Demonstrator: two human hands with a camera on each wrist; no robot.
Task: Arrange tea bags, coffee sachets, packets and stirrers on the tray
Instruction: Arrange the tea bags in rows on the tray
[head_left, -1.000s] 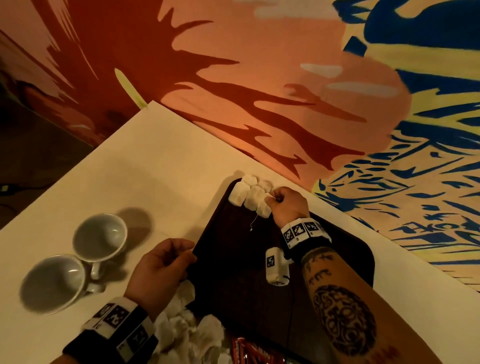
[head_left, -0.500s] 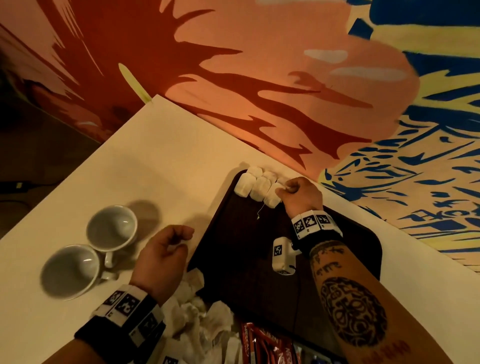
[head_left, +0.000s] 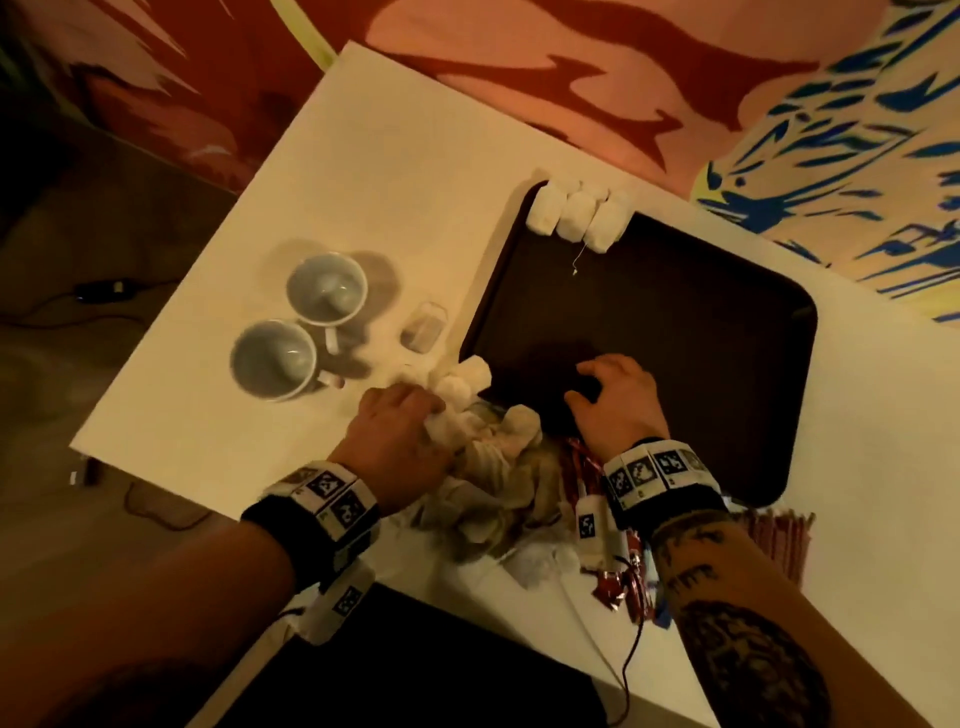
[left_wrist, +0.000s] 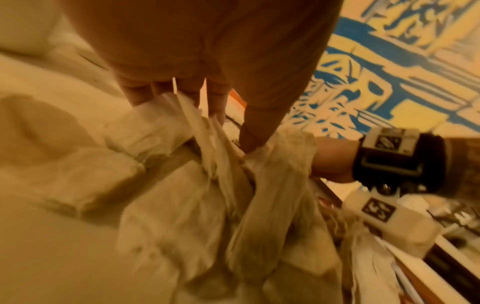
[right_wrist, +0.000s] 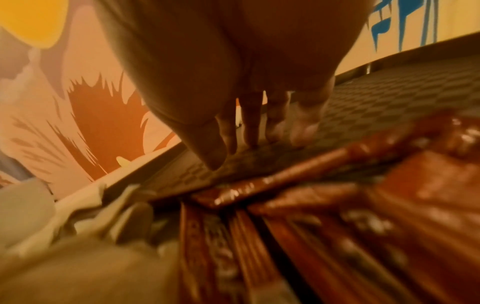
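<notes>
1. Now the left hand (head_left: 400, 441) is down in the pile of tea bags (head_left: 488, 462) at the near left corner of the tray (head_left: 727, 332); the left wrist view shows its fingers (left_wrist: 218, 102) and thumb pinching the papery tea bags (left_wrist: 207, 164).
2. The right hand (head_left: 618, 402) rests on the tray's near edge, fingers (right_wrist: 252, 127) spread and fairly straight, tips touching the textured tray floor (right_wrist: 389, 98); it holds nothing.
3. Three tea bags (head_left: 576, 215) lie side by side in a row at the tray's far left corner, touching one another, a thin string trailing from them onto the tray.
4. Most of the dark tray is bare.
5. Red sachets (head_left: 618, 582) lie near the tray's near edge, under and beside the right wrist; the right wrist view shows them (right_wrist: 337, 205) as glossy red strips, blurred.
6. A bundle of reddish sticks (head_left: 774, 540) lies to the right of the right forearm; I cannot tell just what they are.
7. Two cups (head_left: 306, 322) sit on the table (head_left: 395, 156) to the left of the tray, touching or nearly so.
8. A small clear glass (head_left: 423, 327) stands between the cups and the tray.
</notes>
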